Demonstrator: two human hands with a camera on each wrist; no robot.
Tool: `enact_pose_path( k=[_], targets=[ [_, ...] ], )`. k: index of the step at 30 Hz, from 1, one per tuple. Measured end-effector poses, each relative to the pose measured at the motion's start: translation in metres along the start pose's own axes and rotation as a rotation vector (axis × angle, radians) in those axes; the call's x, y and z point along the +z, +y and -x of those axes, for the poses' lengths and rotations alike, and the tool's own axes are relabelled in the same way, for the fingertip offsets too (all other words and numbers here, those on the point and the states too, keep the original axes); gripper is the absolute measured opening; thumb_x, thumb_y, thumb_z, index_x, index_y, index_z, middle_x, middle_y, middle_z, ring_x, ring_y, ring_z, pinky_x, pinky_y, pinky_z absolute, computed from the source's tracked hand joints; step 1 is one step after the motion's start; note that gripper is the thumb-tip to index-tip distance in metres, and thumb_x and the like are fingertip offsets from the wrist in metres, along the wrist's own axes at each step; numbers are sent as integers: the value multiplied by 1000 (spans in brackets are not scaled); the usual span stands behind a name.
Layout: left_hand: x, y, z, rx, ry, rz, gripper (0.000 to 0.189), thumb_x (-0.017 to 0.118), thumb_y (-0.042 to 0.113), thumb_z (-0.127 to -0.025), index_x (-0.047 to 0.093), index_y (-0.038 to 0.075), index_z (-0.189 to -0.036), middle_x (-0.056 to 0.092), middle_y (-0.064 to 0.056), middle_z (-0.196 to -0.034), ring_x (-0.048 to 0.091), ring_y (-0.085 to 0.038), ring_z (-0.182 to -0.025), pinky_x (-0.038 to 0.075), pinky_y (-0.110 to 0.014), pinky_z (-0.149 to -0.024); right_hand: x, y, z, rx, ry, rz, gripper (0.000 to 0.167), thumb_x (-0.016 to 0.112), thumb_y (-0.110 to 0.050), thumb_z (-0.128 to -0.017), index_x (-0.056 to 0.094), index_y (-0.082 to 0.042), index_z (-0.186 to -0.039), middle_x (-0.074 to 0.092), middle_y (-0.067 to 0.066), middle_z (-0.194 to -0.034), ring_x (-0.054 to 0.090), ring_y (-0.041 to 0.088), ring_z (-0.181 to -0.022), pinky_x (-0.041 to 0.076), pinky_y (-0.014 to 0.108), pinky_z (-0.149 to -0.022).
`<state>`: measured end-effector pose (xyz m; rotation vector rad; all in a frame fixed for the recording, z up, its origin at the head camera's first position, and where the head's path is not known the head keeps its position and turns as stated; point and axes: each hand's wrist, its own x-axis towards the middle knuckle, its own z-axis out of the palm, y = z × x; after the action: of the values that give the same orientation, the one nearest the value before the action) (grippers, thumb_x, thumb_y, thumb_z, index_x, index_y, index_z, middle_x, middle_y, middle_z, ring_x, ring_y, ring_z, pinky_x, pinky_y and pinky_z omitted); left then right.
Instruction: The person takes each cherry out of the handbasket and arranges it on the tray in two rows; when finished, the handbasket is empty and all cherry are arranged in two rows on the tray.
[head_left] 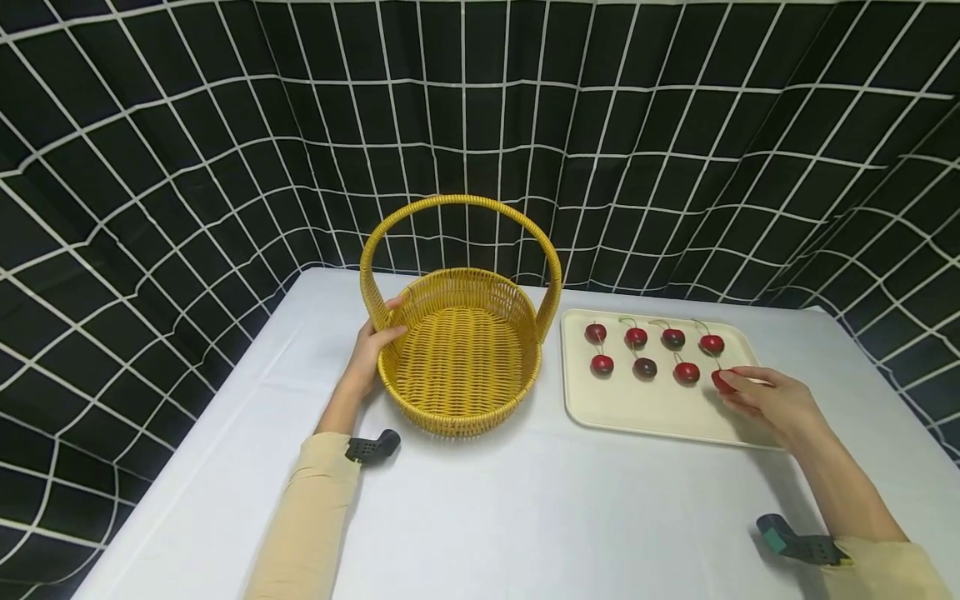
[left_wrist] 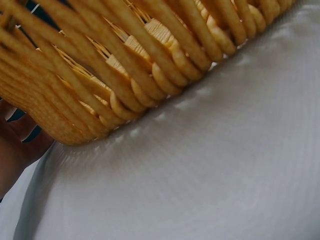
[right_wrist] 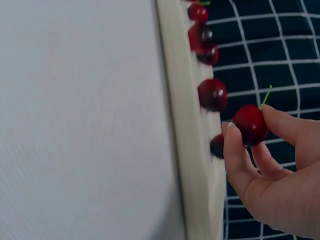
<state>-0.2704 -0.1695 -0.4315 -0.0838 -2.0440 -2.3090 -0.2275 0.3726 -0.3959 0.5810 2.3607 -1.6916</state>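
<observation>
A round yellow wicker basket (head_left: pixel 467 367) with a tall arched handle stands upright on the table, with nothing lying inside. My left hand (head_left: pixel 363 357) grips its left rim beside the handle's foot, the thumb over the edge. In the left wrist view the basket's woven wall (left_wrist: pixel 150 65) hides most of that hand (left_wrist: pixel 15 145). Over the right end of a cream tray (head_left: pixel 637 410), my right hand (head_left: pixel 780 404) pinches a red cherry (right_wrist: pixel 251 124) with a green stem between thumb and fingers. Several other red and dark cherries (head_left: pixel 636 337) lie on the tray in two rows.
A white cloth covers the table (head_left: pixel 525 508). Behind it and at both sides hangs a black curtain (head_left: pixel 465 108) with a white grid. The tray stands just right of the basket, a narrow gap between them. Dark wrist cameras (head_left: pixel 373 447) sit on both forearms.
</observation>
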Motion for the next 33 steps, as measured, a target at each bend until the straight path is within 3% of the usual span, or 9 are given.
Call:
enact_pose_path(
  k=[4, 8, 12, 16, 22, 33],
  targets=[
    [0, 0, 1, 1, 1, 2, 54, 50, 5, -92, 38, 8, -144, 33, -7, -150, 31, -23, -134, 19, -36, -111, -1, 3, -10, 97, 61, -31, 65, 63, -24, -92, 32, 7, -140, 56, -3, -82, 63, 5, -65, 55, 26, -70],
    [0, -1, 1, 0, 3, -10, 54, 50, 5, -92, 38, 8, -144, 31, -6, -151, 30, -22, -136, 18, -36, -112, -1, 6, -20, 152, 102, -42, 58, 63, -22, -93, 37, 6, -137, 57, -8, -70, 63, 6, -62, 55, 25, -68],
    [0, -1, 0, 12, 3, -27, 54, 50, 6, -92, 39, 8, -144, 32, -6, -151, 29, -22, -136, 16, -36, -112, -1, 9, -27, 179, 134, 6, 62, 61, -23, -93, 35, 7, -141, 59, 2, -85, 62, 4, -60, 54, 22, -65],
    [0, -1, -2, 17, 1, -32, 53, 50, 7, -91, 40, 8, -144, 33, -5, -150, 28, -21, -136, 15, -36, -112, 0, 11, -31, 176, 154, 53, 65, 59, -25, -94, 32, 8, -143, 56, 12, -101, 61, 3, -60, 54, 20, -64],
    [0, -1, -1, 5, 4, -25, 54, 51, 6, -91, 39, 8, -144, 34, -5, -150, 29, -20, -136, 17, -35, -112, 0, 12, -30, 137, 157, 55, 65, 58, -25, -94, 31, 11, -141, 56, 0, -81, 63, 5, -60, 53, 20, -63],
    [-1, 1, 0, 3, 3, -48, 53, 51, 8, -92, 39, 9, -144, 34, -4, -150, 28, -20, -136, 14, -35, -112, -2, 8, -26, 140, 148, 57, 71, 56, -33, -95, 27, 10, -144, 55, 7, -92, 64, 4, -60, 53, 19, -62]
  ],
)
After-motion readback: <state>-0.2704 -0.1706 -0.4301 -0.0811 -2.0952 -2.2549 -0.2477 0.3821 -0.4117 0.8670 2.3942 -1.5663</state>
